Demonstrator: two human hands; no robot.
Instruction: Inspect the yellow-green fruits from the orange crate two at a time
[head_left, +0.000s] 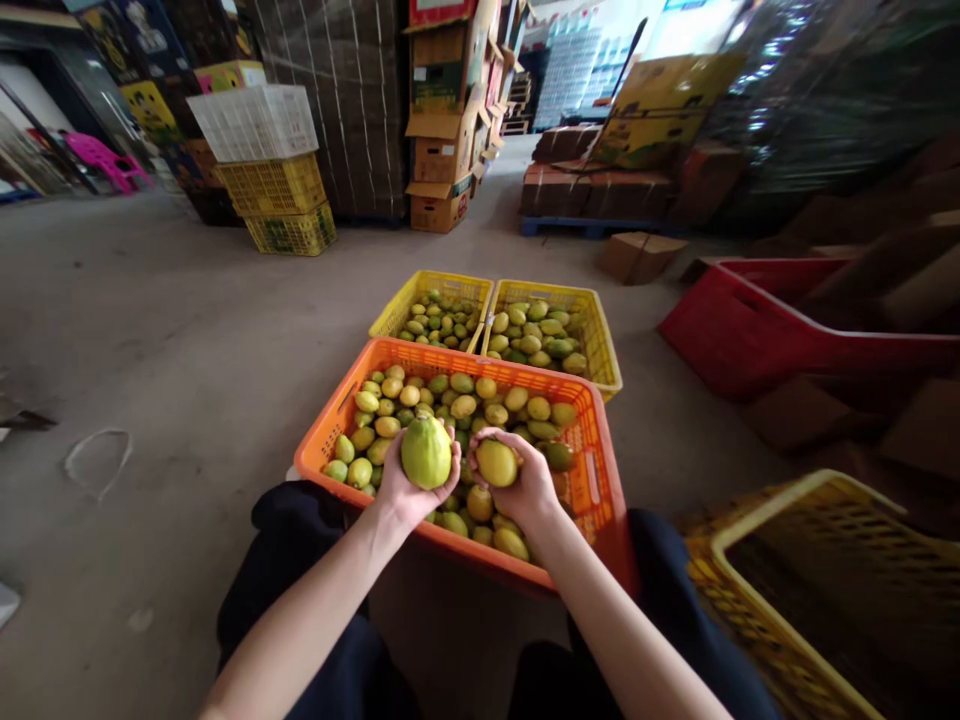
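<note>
A large green-yellow fruit (426, 453) rests in my left hand (405, 490), whose fingers curl round it from below. My right hand (527, 480) holds a smaller yellow fruit (496, 463). Both hands are side by side over an orange crate (607, 470) with several green and yellow fruits inside. Behind it stand two yellow crates side by side, the left one (390, 303) with smaller fruits and the right one (606, 345) with larger ones.
A red crate (720, 330) with cardboard is at the right, and a yellow crate (787, 640) at the lower right. Stacked crates (274, 185), cardboard boxes (439, 160) and a blue pallet (577, 226) stand farther back. A white loop (97, 462) lies on the left floor.
</note>
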